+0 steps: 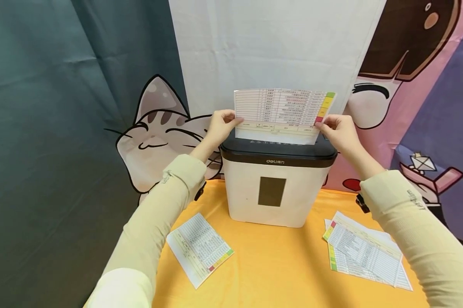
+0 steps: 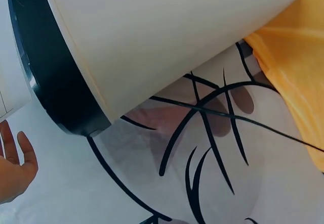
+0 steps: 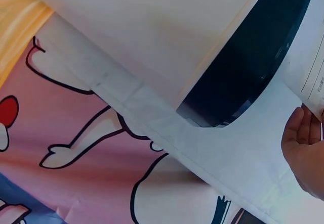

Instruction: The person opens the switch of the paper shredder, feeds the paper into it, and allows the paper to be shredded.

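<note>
In the head view a printed sheet of paper (image 1: 281, 111) with colored blocks along its right side stands upright above the black top of a white paper shredder (image 1: 243, 188). My left hand (image 1: 221, 126) pinches its left edge between thumb and fingers. The opposite edge is pinched by my right hand (image 1: 340, 130), near the red block. The sheet's lower edge overlaps the shredder's top. In the left wrist view, my left hand (image 2: 15, 166) shows at the left border; in the right wrist view, my right hand (image 3: 306, 145) grips the paper's corner.
One printed sheet (image 1: 200, 250) lies on the orange tablecloth (image 1: 269, 265), left of the shredder. Overlapping sheets (image 1: 366, 248) lie to the right, beside my right forearm. A cartoon-printed curtain (image 1: 277, 42) hangs close behind the shredder.
</note>
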A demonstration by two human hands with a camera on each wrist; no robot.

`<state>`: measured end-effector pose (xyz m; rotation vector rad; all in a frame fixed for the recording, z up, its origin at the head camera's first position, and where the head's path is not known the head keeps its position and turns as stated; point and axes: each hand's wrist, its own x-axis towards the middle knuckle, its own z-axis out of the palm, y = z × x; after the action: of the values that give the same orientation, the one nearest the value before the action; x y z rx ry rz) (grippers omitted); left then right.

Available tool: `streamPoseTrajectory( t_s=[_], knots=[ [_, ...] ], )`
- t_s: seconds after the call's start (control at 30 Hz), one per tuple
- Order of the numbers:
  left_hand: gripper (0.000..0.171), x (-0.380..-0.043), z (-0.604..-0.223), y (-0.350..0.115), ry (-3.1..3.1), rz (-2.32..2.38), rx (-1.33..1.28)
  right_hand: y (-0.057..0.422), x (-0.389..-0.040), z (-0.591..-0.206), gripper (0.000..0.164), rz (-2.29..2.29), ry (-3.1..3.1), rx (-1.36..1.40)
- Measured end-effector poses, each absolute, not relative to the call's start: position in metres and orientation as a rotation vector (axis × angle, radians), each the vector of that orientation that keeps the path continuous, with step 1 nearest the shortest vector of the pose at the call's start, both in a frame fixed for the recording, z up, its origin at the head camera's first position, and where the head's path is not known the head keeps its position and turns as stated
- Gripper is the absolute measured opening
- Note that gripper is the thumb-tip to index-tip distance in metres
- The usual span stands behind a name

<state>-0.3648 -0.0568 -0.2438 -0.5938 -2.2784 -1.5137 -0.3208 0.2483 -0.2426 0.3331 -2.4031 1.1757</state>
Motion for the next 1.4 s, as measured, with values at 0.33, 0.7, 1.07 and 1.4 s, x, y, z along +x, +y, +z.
streamPoseTrajectory(
  t_s=[0.33,0.7,1.07,1.4],
  knots=[
    [0.019,-0.372,-0.248,-0.051,-2.264,-1.532,-0.535,0.248,-0.326,-0.243,0.027,1.133,-2.396,0.327],
    [0.02,-0.377,-0.258,-0.045,-2.276,-1.52,-0.527,0.246,-0.331,-0.253,0.025,1.1,-2.385,0.309],
    [0.024,-0.377,-0.259,-0.043,-2.357,-1.442,-0.501,0.248,-0.331,-0.252,0.024,1.059,-2.419,0.3],
    [0.018,-0.375,-0.263,-0.037,-2.218,-1.448,-0.487,0.25,-0.329,-0.262,0.029,1.028,-2.484,0.283]
  ],
)
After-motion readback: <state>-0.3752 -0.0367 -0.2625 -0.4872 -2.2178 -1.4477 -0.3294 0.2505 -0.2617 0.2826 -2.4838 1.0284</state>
